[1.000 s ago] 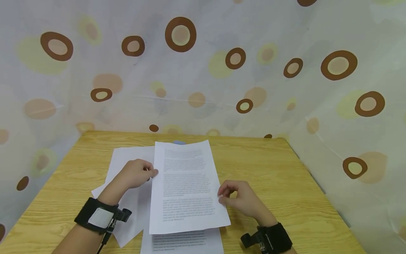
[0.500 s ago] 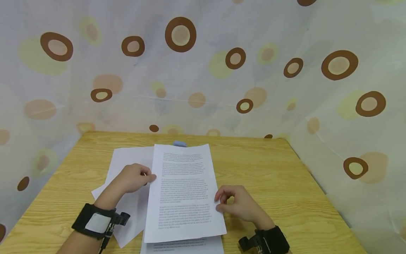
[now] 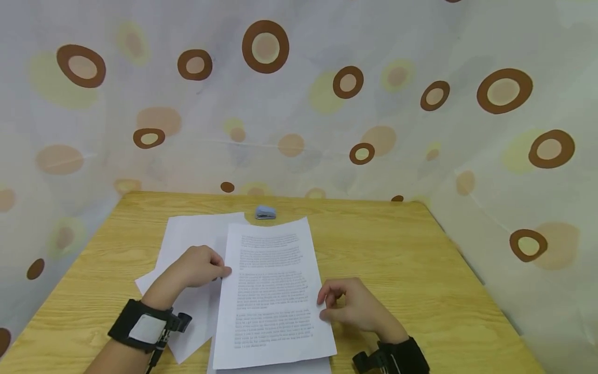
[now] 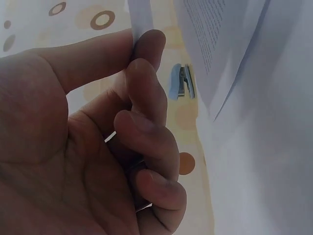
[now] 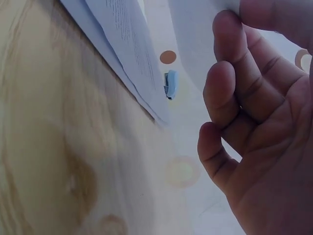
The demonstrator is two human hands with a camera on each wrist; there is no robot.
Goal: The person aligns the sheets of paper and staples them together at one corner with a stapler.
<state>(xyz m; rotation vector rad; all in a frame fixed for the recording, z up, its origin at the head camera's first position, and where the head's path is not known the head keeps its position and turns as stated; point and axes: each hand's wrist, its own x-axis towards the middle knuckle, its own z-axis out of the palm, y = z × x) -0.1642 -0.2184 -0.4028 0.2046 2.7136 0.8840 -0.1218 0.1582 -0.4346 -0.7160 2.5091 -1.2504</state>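
The person's left hand [image 3: 200, 267] pinches the left edge of a printed sheet [image 3: 271, 296] between thumb and fingers, and the right hand [image 3: 350, 306] pinches its right edge lower down. The sheet is held raised above other paper [image 3: 280, 368] on the wooden table [image 3: 397, 249]. White sheets [image 3: 198, 228] lie at its left; a light-blue stapler [image 3: 265, 212] sits just beyond its far edge.

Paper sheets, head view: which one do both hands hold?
The sheet with visible text: left hand pinches its left edge, right hand its right. Neither holds the sheets at left or the sheet beneath, which show no print.
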